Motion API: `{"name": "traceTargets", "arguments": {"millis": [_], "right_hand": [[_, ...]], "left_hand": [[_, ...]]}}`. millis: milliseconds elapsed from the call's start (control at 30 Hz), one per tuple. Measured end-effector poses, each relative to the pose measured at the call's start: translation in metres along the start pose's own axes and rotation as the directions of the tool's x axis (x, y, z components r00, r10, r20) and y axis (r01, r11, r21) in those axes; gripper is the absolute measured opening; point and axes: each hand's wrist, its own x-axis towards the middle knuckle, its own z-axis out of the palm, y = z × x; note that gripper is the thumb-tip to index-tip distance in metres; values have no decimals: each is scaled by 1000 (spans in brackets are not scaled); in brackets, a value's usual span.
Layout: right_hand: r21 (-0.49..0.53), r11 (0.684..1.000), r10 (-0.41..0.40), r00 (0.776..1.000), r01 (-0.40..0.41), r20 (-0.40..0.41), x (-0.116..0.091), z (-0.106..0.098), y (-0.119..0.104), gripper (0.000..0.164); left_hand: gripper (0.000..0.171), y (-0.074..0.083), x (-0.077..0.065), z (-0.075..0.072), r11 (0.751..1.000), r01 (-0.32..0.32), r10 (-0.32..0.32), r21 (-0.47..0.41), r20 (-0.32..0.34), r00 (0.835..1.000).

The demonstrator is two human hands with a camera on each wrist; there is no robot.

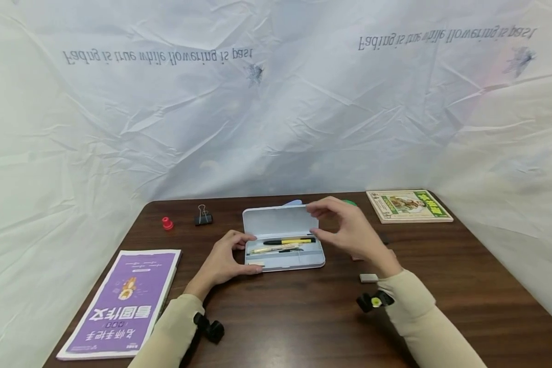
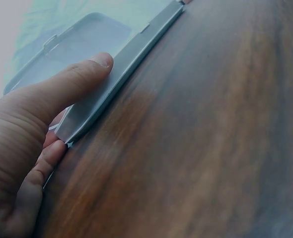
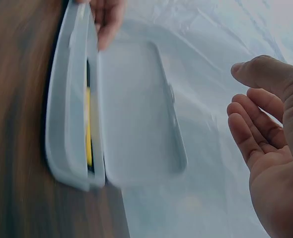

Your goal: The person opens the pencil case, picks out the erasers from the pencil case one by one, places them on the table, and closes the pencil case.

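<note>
A pale pencil case (image 1: pixel 312 259) lies on the dark wooden table with its lid (image 1: pixel 276 221) raised at the back. Inside are a yellow-and-black pen (image 1: pixel 299 240), a light patterned pen (image 1: pixel 271 249) and a thinner dark one. My left hand (image 1: pixel 221 259) grips the left end of the case; in the left wrist view its thumb (image 2: pixel 82 79) lies over the front rim, with fingers around the corner. Beside the lid's right edge, my right hand (image 1: pixel 349 227) is raised with fingers loosely bent. The right wrist view shows it apart from the lid (image 3: pixel 139 114), holding nothing.
Left stands a purple book (image 1: pixel 124 301), with a red cone-shaped piece (image 1: pixel 167 223) and a black binder clip (image 1: pixel 203 220) behind. A whitish eraser-like block (image 1: pixel 368 278) lies near my right wrist. Booklets (image 1: pixel 407 207) lie back right. A green item (image 1: pixel 350 202) is partly hidden.
</note>
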Motion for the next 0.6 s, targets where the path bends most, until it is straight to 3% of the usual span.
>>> {"name": "traceTargets", "arguments": {"millis": [100,300,600], "right_hand": [[38,999,-35,999,34,23,15,17,-1,49],[124,992,-18,996,6,90,36,47,-6,46],[128,991,14,974,-44,226,42,91,-2,38]], "left_hand": [[77,0,0,-1,1000,2,-2,1,-3,1000],[77,2,1,-2,1000,-10,10,-10,3,1000],[74,-3,1,-9,995,-47,53,-83,71,996]]}}
